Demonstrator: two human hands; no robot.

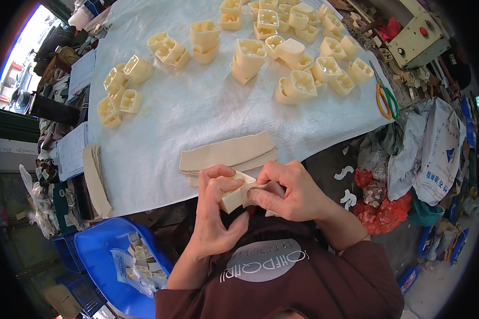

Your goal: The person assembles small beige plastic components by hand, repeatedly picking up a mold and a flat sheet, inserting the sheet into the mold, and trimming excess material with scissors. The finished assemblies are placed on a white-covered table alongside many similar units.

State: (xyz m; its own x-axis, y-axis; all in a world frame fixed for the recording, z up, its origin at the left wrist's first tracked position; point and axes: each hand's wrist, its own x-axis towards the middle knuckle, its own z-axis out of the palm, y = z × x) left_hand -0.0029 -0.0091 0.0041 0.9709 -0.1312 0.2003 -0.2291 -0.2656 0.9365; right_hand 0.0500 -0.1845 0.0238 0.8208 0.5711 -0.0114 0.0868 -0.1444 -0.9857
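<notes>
At the table's near edge, my left hand (214, 215) grips a cream hollow molded piece (231, 201) between its fingers and thumb. My right hand (292, 192) pinches a thin beige strip (273, 187) that bends over the side of that piece. Both hands meet there, and the fingers hide part of the join. Just beyond them lies a stack of flat beige strips (226, 153), slightly curved. I cannot tell whether they are leather or another sheet material.
Many similar cream pieces (250, 51), some stacked, stand across the far side of the white-covered table (154, 175). More strips (96, 181) hang at its left edge. Scissors (387, 101) lie at the right edge. A blue bin (98, 266) stands lower left, red bags (383, 212) at right.
</notes>
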